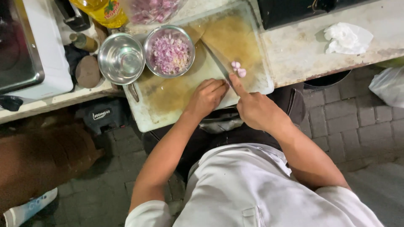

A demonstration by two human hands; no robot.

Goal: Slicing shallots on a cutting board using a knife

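Note:
My right hand grips a knife, index finger stretched along the blade's base. The blade lies flat, pointing away across a stained white cutting board. A few peeled pink shallot pieces lie just right of the blade, near my fingertip. My left hand rests on the board beside the knife with its fingers curled and nothing visible in it. A steel bowl of chopped shallots stands at the board's far left, and an empty steel bowl sits next to it.
A yellow oil bottle and a bag of shallots stand beyond the bowls. A white appliance is at the far left. A crumpled white tissue lies on the worn counter to the right. Paving stones lie below.

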